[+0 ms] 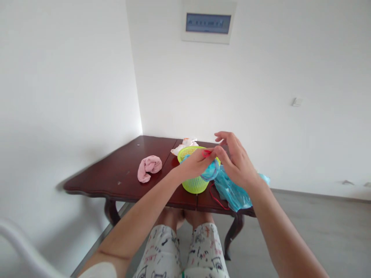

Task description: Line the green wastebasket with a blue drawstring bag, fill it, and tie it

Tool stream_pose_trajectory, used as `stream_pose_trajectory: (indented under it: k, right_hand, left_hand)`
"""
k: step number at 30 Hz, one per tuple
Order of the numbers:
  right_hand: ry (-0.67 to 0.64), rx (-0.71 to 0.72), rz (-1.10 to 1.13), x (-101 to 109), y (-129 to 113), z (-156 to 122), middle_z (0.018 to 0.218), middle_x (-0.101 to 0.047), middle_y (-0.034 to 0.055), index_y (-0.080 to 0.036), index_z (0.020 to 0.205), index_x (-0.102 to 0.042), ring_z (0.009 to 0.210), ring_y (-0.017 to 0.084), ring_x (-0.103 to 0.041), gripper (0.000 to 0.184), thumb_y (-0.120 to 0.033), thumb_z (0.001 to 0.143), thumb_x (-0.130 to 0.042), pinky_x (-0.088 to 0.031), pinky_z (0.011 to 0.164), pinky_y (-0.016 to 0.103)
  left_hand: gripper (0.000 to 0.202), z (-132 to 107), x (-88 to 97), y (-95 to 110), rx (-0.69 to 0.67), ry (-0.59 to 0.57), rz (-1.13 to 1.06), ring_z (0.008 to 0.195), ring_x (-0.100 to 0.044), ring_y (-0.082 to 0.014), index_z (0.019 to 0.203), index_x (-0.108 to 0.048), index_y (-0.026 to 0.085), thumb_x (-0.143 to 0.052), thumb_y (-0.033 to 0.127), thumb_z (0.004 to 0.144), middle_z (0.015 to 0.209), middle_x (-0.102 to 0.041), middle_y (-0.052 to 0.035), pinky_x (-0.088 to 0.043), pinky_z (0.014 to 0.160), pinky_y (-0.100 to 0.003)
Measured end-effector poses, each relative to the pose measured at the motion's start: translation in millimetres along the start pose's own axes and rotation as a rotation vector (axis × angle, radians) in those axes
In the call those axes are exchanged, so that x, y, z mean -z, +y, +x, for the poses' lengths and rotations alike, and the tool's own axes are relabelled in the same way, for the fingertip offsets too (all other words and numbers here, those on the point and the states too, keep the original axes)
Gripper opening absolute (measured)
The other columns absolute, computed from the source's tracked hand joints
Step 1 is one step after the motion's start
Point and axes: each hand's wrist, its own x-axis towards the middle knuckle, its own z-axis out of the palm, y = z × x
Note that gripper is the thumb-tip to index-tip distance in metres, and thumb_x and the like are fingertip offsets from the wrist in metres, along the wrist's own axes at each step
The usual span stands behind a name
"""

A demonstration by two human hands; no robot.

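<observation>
My left hand (194, 165) is closed over the near side of a yellow-green mesh basket (196, 185), with a loop of red string (206, 153) at its fingers. Its fingertips meet the thumb of my right hand (237, 164), whose other fingers are spread and bent above. A light blue plastic bag (211, 172) lines the basket and hangs over its rim below my hands. Another blue plastic bag (234, 190) lies crumpled on the table's right side, under my right hand. Between it and the basket runs a thin red cord (218, 200).
The dark red wooden table (116, 164) stands against the white walls. A rolled pink cloth (149, 168) lies left of the basket. Behind the basket sits a white plastic bag (185, 144) with orange marks. A breaker panel (208, 24) is high on the wall.
</observation>
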Motion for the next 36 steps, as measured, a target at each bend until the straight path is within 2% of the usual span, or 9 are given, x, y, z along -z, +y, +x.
stream_pose_trajectory:
  k: [5,11,15,17,19,24,27,32,36]
  right_hand:
    - [-0.143,-0.241,0.033,-22,35,-20,0.072,-0.058,-0.0005,-0.026,0.081,-0.052,0.069,0.018,-0.051,0.058,-0.062,0.125,-0.044,-0.035,0.069,0.035]
    - [0.104,-0.311,0.163,-35,19,-51,0.070,-0.043,-0.0047,-0.027,0.081,-0.044,0.065,0.016,-0.040,0.056,-0.062,0.124,-0.048,-0.028,0.063,0.033]
    - [-0.116,-0.231,0.089,-47,3,-73,0.078,-0.063,0.0011,-0.026,0.085,-0.054,0.070,0.019,-0.054,0.046,-0.049,0.125,-0.050,-0.035,0.069,0.034]
    - [-0.218,-0.185,0.006,-50,1,-79,0.078,-0.067,0.0028,-0.026,0.083,-0.056,0.071,0.020,-0.057,0.045,-0.045,0.124,-0.054,-0.037,0.072,0.036]
    - [-0.134,-0.147,-0.030,-48,2,-80,0.087,-0.072,0.0056,-0.026,0.088,-0.060,0.080,0.024,-0.064,0.041,-0.047,0.123,-0.057,-0.044,0.078,0.037]
    - [0.171,-0.141,0.070,-44,12,-68,0.149,-0.076,0.0164,-0.027,0.148,-0.065,0.139,0.035,-0.068,0.043,-0.059,0.125,-0.049,-0.048,0.121,0.054]
    - [0.067,-0.309,0.306,-56,25,-59,0.116,-0.081,0.0089,-0.027,0.142,-0.068,0.111,0.029,-0.074,0.054,-0.070,0.124,-0.041,-0.054,0.105,0.045]
    - [0.024,-0.418,0.671,-80,45,-47,0.087,-0.070,0.0015,-0.026,0.110,-0.079,0.083,0.021,-0.062,0.065,-0.089,0.109,-0.063,-0.052,0.078,0.034]
    - [0.029,-0.511,0.953,-87,61,-37,0.082,-0.072,0.0002,-0.026,0.101,-0.081,0.074,0.018,-0.061,0.062,-0.086,0.088,-0.091,-0.050,0.068,0.030]
  left_hand:
    - [0.070,-4,9.2,-12,0.239,-0.055,-0.355,0.045,-0.023,-0.0094,0.102,-0.058,0.025,-0.068,0.095,0.102,0.059,-0.030,0.0133,-0.021,0.044,-0.022]
    - [0.045,-9,10.8,-14,0.435,-0.003,-0.469,0.045,-0.063,-0.0164,0.125,-0.067,0.018,-0.053,0.060,0.121,0.070,-0.074,-0.0025,-0.051,0.047,-0.023]
    - [0.037,-6,13.4,-9,0.470,0.074,-0.580,0.044,-0.064,-0.0148,0.126,-0.068,0.016,-0.049,0.048,0.123,0.078,-0.080,-0.0051,-0.052,0.050,-0.024]
    - [0.042,-7,13.5,-4,0.405,0.057,-0.549,0.049,-0.066,-0.0157,0.123,-0.067,0.017,-0.052,0.057,0.122,0.079,-0.079,-0.0049,-0.052,0.054,-0.025]
    - [0.051,-9,13.3,4,0.282,0.014,-0.410,0.056,-0.067,-0.0169,0.118,-0.067,0.019,-0.052,0.068,0.121,0.075,-0.074,-0.0029,-0.052,0.059,-0.026]
    - [0.037,-18,19.4,37,-0.102,-0.077,0.520,0.086,-0.073,-0.0242,0.114,-0.067,0.022,-0.044,0.049,0.126,0.093,-0.076,-0.0070,-0.058,0.084,-0.037]
    - [0.028,-19,26.9,50,-0.259,-0.014,0.897,0.116,-0.077,-0.0312,0.126,-0.070,0.022,-0.045,0.034,0.125,0.121,-0.082,-0.0141,-0.061,0.105,-0.047]
    - [0.042,-20,28.5,38,-0.359,-0.058,0.705,0.144,-0.076,-0.0272,0.160,-0.065,0.025,-0.038,0.037,0.130,0.155,-0.080,-0.0126,-0.060,0.124,-0.047]
    - [0.050,-25,19.4,26,-0.443,-0.113,0.497,0.168,-0.060,-0.0254,0.172,-0.061,0.031,-0.037,0.043,0.131,0.175,-0.069,-0.0102,-0.040,0.147,-0.054]
